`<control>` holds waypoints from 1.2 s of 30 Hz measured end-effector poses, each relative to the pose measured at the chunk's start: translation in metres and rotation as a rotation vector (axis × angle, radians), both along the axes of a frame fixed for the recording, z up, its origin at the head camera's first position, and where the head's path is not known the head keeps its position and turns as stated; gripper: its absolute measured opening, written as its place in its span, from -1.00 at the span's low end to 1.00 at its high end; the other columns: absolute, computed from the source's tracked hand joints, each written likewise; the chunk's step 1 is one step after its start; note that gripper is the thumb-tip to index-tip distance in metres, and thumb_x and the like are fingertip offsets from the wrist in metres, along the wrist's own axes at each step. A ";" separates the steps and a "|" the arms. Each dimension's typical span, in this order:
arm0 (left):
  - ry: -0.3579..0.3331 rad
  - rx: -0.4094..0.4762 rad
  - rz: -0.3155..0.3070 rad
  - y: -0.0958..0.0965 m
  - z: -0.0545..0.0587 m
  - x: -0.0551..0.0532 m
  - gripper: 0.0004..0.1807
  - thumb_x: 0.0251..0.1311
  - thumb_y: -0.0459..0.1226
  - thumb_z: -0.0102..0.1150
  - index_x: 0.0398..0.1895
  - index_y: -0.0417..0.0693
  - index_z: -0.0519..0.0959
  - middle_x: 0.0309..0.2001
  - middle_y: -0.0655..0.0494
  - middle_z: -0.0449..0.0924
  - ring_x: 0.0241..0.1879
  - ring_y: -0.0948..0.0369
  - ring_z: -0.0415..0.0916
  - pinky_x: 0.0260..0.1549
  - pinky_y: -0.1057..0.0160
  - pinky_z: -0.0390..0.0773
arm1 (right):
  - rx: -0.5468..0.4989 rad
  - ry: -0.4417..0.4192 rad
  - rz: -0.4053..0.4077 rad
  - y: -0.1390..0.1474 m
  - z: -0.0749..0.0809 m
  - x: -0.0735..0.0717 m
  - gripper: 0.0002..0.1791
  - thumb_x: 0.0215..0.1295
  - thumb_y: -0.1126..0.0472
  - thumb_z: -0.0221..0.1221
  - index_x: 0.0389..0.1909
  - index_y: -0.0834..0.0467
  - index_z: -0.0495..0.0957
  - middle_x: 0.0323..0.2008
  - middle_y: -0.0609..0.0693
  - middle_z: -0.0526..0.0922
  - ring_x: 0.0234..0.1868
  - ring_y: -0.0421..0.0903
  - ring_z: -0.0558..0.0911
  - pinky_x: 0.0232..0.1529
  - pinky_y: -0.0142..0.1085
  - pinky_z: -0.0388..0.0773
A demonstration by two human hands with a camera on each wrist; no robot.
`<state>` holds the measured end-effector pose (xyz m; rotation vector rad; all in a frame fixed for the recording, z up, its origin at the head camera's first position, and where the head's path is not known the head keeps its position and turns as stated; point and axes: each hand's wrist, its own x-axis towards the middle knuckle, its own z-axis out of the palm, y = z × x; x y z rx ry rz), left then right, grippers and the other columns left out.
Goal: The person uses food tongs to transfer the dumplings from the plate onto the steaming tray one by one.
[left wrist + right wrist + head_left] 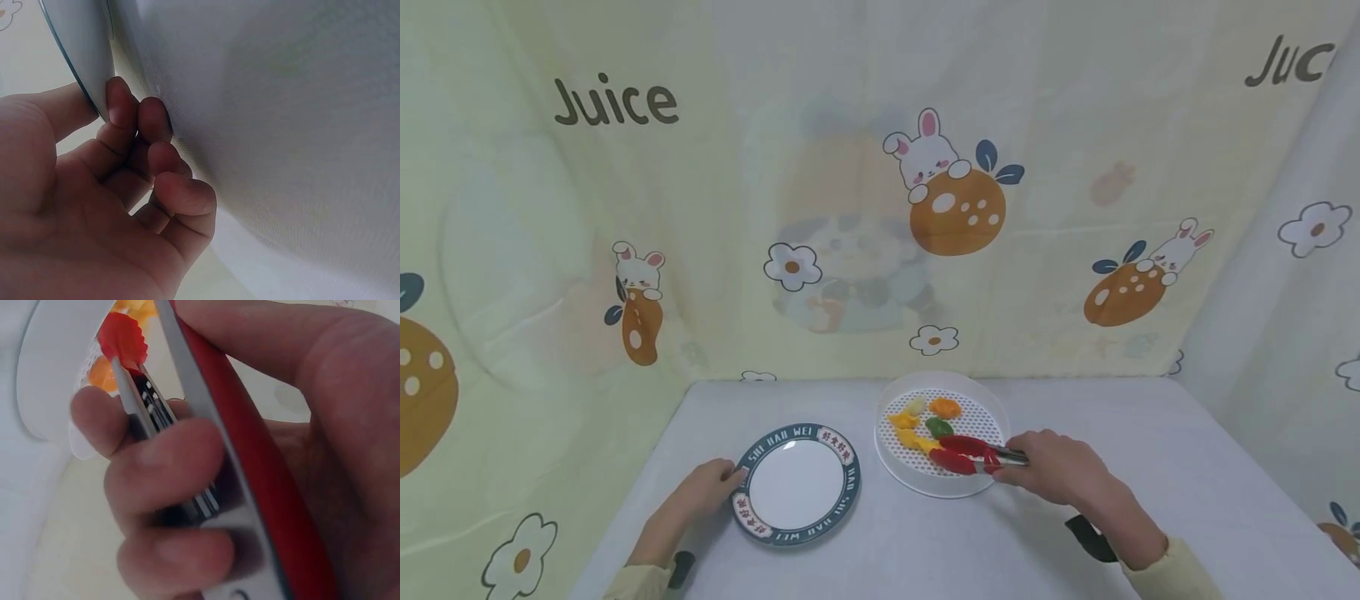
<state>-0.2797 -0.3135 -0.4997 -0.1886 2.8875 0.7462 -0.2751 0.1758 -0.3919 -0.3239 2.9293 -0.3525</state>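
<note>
My left hand [703, 490] holds the left edge of a round white plate [797, 485] with a dark teal lettered rim. In the left wrist view, thumb and forefinger pinch that edge. My right hand [1060, 468] grips metal tongs with red tips [955, 462], its fingers curled round the handles. The tips reach over a round white perforated steamer tray [983, 417], close to a yellow piece [928, 445]. Also in the tray are an orange piece [945, 407], a green piece [938, 427], a pale piece [916, 406] and more yellow ones, perhaps dumplings. Whether the tips touch a piece, I cannot tell.
The plate lies left of the tray on a white-covered table [895, 550], with a narrow gap between them. A patterned curtain [850, 183] with rabbits and fruit hangs behind the table. Dark leaf prints [1092, 537] show on the cloth near the right forearm.
</note>
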 end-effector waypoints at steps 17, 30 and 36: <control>0.012 0.022 -0.011 0.002 0.002 0.003 -0.68 0.47 -0.13 0.02 -0.15 -0.24 0.59 -0.38 0.05 0.56 -0.34 0.18 0.49 -0.27 0.10 0.64 | -0.362 -0.119 -0.055 -0.063 -0.066 0.036 0.14 -0.05 -0.45 0.36 0.47 0.03 0.20 -0.11 -0.08 0.50 -0.27 -0.17 0.48 -0.38 -0.36 0.48; 0.016 0.019 -0.011 0.002 0.000 0.002 -0.64 0.48 -0.10 0.00 -0.11 -0.24 0.59 -0.34 0.05 0.58 -0.30 0.17 0.52 -0.22 0.06 0.66 | -0.223 -0.132 0.154 -0.097 -0.098 0.043 0.13 0.00 -0.50 0.28 0.45 0.13 0.22 0.04 -0.01 0.40 -0.03 -0.11 0.42 -0.19 -0.26 0.64; 0.012 0.006 -0.012 0.000 0.001 0.002 -0.62 0.47 -0.11 0.02 -0.04 -0.28 0.59 -0.28 0.02 0.62 -0.24 0.15 0.57 -0.12 -0.01 0.68 | -0.162 -0.170 0.160 -0.099 -0.099 0.041 0.13 0.02 -0.48 0.29 0.46 0.14 0.21 0.31 0.10 0.41 0.10 0.00 0.44 0.16 0.08 0.63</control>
